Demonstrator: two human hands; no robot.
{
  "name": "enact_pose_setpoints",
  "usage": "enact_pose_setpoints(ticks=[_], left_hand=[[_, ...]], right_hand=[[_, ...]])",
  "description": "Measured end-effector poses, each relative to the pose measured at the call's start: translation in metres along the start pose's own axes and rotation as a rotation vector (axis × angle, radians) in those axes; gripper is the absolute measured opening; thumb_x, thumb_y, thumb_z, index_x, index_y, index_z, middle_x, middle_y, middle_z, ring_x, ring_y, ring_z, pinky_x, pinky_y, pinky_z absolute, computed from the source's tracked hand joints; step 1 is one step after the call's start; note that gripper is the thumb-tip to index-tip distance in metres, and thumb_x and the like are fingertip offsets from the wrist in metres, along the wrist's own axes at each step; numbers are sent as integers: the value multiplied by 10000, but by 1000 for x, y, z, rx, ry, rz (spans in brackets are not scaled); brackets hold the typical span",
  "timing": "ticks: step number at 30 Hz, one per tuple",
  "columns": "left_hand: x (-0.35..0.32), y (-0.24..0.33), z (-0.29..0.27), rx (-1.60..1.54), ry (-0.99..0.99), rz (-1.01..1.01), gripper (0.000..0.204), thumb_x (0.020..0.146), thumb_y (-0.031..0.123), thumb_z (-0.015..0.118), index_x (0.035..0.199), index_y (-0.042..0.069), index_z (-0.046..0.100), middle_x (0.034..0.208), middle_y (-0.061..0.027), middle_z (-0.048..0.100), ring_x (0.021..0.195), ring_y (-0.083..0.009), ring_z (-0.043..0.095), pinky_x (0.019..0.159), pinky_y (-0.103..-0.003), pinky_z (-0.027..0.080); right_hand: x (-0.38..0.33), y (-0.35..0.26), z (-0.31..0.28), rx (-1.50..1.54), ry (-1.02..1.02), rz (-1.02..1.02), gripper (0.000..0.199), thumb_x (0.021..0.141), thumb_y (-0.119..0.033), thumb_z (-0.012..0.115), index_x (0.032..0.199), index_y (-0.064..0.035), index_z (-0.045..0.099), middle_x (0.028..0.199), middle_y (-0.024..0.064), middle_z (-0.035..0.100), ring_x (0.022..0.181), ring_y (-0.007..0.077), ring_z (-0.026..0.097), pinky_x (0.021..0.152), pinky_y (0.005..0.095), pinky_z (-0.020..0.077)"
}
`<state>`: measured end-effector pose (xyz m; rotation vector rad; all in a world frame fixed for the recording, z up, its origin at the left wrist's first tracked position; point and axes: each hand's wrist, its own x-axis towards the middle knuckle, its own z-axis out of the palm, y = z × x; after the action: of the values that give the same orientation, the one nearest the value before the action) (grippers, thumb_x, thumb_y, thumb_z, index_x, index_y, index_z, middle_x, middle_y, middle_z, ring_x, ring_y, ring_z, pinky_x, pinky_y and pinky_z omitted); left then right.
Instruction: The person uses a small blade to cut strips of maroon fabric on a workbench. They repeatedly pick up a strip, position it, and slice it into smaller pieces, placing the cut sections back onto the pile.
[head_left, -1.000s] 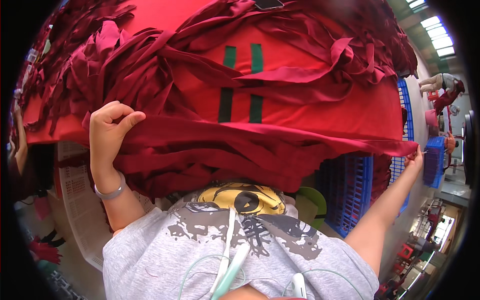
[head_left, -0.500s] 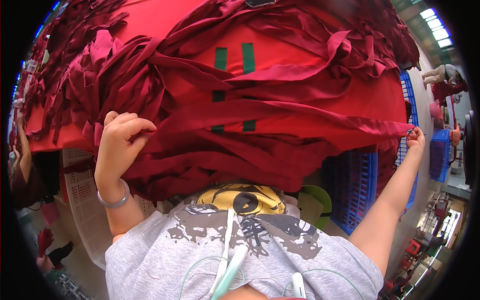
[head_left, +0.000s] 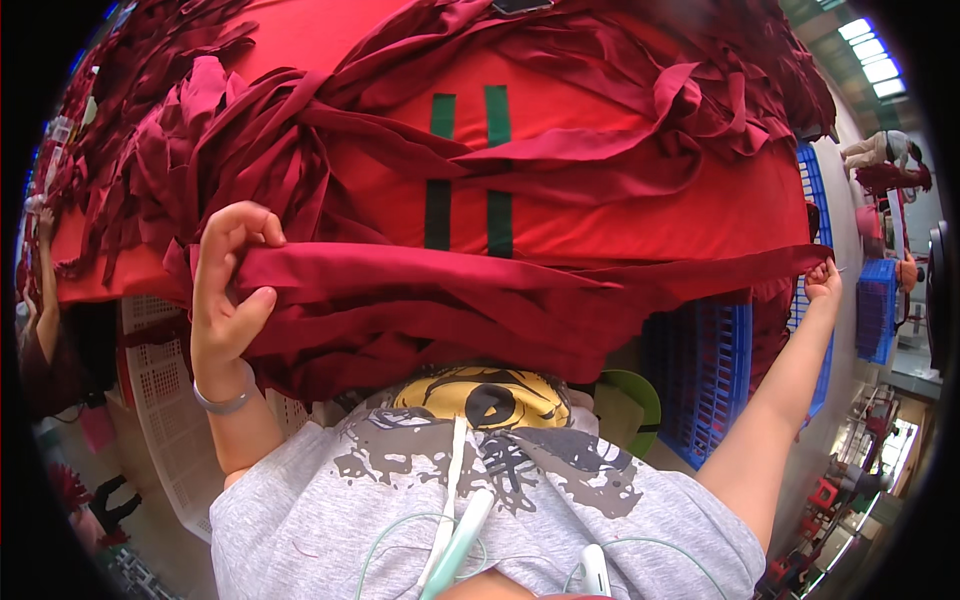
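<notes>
The right hand (head_left: 824, 283) is pinched on one end of a long, smooth crimson fabric strip (head_left: 450, 268), while the left hand (head_left: 228, 290) has thumb and fingers well apart around its left part; from where I sit, I cannot tell whether that palm touches the cloth. The strip runs between them along the near edge of the table covered in bright red cloth (head_left: 640, 225), broad and flat on the left, narrower toward the right, where I cannot tell a fold from a twist. To do this well, I would keep the pull even and light, hold both edges level so the narrow stretch lies flat, and close the left grip on this layer alone. My main worry would be the loose drape of deep-red fabric strips (head_left: 430, 335) just below, which could cling and come along. Beyond, two dark green bands (head_left: 497, 115) cross the red cover, with a tangled heap of crimson fabric strips (head_left: 265, 140) at their left. Lower down, I see a white perforated plastic basket (head_left: 160, 370) at left and a blue slatted plastic crate (head_left: 712, 385) at right.
</notes>
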<state>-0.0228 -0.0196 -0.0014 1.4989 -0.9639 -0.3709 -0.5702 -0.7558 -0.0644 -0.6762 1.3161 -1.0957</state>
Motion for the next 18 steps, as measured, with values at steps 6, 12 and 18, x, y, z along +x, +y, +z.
enact_pose_setpoints(ticks=[6, 12, 18], left_hand=[[10, 13, 3, 716, -25, -92, 334, 770, 8, 679, 1102, -23, 661, 919, -79, 591, 912, -217, 563, 834, -281, 441], [13, -4, 2, 854, 85, 223, 219, 640, -96, 635, 785, 66, 665, 793, -31, 509, 751, -180, 512, 717, -301, 387], [14, -3, 15, 1225, -33, 202, 97, 674, 68, 682, 757, 118, 675, 848, -15, 509, 843, -200, 512, 894, -383, 350]], right_hand=[[5, -2, 13, -12, 33, -86, 276, 949, -249, 612, 718, -141, 507, 599, -24, 477, 458, 123, 361, 514, 299, 356], [19, -9, 9, -109, -31, -67, 247, 940, -267, 632, 746, -161, 521, 616, -24, 511, 463, 113, 393, 484, 270, 338], [48, 20, 16, -316, -12, -5, 144, 966, -309, 573, 884, -192, 558, 759, -16, 616, 499, 126, 457, 470, 279, 349]])
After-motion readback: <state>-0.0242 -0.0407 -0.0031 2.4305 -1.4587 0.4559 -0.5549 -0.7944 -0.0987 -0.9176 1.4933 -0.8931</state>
